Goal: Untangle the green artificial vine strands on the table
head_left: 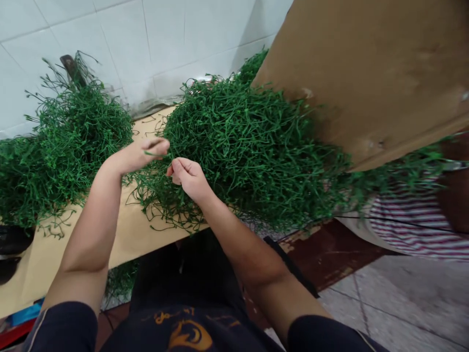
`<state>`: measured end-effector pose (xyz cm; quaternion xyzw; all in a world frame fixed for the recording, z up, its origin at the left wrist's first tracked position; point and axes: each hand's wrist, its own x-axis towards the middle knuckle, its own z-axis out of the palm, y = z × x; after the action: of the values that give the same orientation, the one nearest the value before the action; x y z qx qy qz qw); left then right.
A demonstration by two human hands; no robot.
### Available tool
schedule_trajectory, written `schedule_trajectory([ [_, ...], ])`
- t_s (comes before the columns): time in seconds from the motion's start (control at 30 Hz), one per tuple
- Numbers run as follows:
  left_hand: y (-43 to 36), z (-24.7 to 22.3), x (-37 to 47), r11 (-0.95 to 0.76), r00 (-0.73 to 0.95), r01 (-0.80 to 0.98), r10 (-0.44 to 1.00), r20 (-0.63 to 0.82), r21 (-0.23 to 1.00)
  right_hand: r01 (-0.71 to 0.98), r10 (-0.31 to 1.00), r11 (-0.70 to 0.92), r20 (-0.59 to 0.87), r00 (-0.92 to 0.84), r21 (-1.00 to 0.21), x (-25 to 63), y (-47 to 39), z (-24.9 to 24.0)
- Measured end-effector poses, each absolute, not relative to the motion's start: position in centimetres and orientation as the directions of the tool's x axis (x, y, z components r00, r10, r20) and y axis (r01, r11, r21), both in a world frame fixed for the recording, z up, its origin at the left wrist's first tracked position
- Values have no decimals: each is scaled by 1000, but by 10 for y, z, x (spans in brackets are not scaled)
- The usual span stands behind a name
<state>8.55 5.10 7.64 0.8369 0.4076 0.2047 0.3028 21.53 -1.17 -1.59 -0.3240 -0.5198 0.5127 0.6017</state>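
A large heap of thin green stems (242, 146) fills the middle of the cardboard-covered table (139, 239). My left hand (152, 148) is raised at the heap's left edge, its fingers bent round a short green stem. Just right of and below it, my right hand (187, 177) is closed, thumb and fingertips pinched together; whatever lies between them is too small to make out. The two hands are close but apart. Loose stems (161, 195) lie on the cardboard beneath them.
A second green heap (69, 142) stands at the left by the white tiled wall (120, 44). A large brown cardboard sheet (366, 78) covers the upper right. A person's striped clothing (414, 222) shows at the right. Blue and red items (25, 315) lie at lower left.
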Motion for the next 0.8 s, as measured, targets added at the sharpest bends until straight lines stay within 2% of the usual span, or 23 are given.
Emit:
schedule_trajectory([
  [0.07,33,75,75,-416,636,580,769,-70,700,-240,949,301,314,-20,-923,218,-6,-15],
  [0.1,27,73,72,-394,646,575,756,-103,717,-195,944,326,331,7,-925,218,-4,-15],
  [0.3,22,51,69,-303,536,448,844,19,841,115,902,417,426,69,-902,207,-3,-15],
  [0.37,22,47,68,-302,531,479,848,2,824,167,903,409,424,67,-897,206,-3,-17],
  [0.5,16,45,68,-379,563,641,823,-74,667,257,902,395,426,76,-882,209,0,-21],
  [0.57,14,45,70,-397,560,658,826,-64,640,277,900,395,429,74,-876,210,2,-20],
  [0.7,23,40,71,-370,467,588,882,71,719,236,904,408,426,32,-882,207,-3,-15],
  [0.8,47,31,56,-340,193,637,939,284,692,196,903,424,429,-17,-884,204,-17,-10],
])
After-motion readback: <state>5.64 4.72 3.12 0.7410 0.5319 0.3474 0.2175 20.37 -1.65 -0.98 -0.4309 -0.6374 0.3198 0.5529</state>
